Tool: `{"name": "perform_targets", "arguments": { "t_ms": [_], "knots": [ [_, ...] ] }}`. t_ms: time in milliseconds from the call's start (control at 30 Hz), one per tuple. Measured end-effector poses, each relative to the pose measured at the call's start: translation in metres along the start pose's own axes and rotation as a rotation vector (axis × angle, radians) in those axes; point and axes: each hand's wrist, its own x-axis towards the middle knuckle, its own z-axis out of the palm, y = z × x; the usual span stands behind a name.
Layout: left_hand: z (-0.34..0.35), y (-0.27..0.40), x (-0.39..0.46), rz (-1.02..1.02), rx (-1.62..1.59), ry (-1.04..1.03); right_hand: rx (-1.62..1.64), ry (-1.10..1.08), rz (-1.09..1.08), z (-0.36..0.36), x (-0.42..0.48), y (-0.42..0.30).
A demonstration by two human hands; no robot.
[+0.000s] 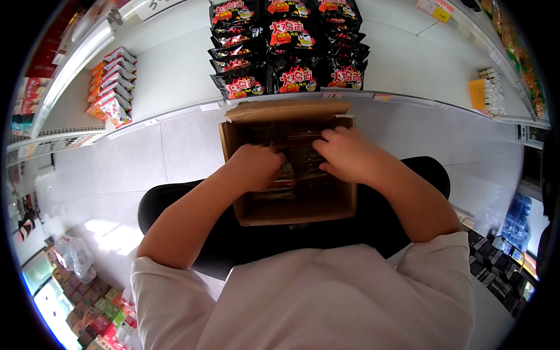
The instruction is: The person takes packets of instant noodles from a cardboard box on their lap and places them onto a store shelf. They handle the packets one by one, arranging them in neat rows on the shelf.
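Observation:
An open cardboard box [302,214] stands before me between my knees, its far flap [288,111] folded outward. Inside are rows of flat packets [282,188] standing on edge, dim in the box's shade. My left hand [260,166] reaches into the left row with its fingers curled down; the fingertips are partly hidden. Over the right row is my right hand [343,153], fingers spread at the packets' edges. Whether either hand grips a packet is not clear.
Black noodle packets [292,37] sit in three stacks on a white shelf [175,74] beyond the box. Orange-and-white packets [113,85] stand at the shelf's left, and a yellow carton [479,94] at its right. Price tags line the shelf lip. A plastic bag [76,256] lies behind left.

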Motion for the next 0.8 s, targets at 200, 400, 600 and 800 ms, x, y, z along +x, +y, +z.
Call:
{"name": "perform_targets", "arguments": {
  "t_ms": [200,400,600,800],
  "knots": [
    [0.019,0.007,0.022,-0.053,0.042,-0.147,0.09,-0.017,-0.031,-0.006,-0.003,0.002],
    [0.04,-0.003,0.033,-0.013,0.222,-0.263,0.056,-0.027,0.007,-0.003,-0.006,0.006],
    [0.036,-0.006,0.031,0.019,0.259,-0.162,0.036,0.012,-0.003,-0.003,-0.007,0.009],
    [-0.003,0.011,-0.001,0.17,0.379,0.272,0.046,0.188,-0.012,-0.003,-0.001,0.018]
  ]
}}
